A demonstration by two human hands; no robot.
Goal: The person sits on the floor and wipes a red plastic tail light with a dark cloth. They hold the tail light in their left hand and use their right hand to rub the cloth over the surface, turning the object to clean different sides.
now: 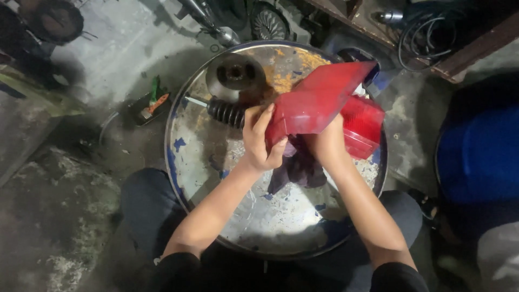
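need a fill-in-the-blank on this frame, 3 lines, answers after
1. Both hands, left hand and right hand, grip a ____ plastic cover.
2. A dark rag hangs ____ the cover.
3. The black coil spring lies on the round metal ____, left of the cover.

Answers: red; below; drum top

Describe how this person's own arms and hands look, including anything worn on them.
Both forearms are bare from just below the elbow down. Short black sleeves show at the bottom edge. The left hand and right hand wear no gloves; no rings, watch or bracelets are visible. The left hand's fingernails look short and plain.
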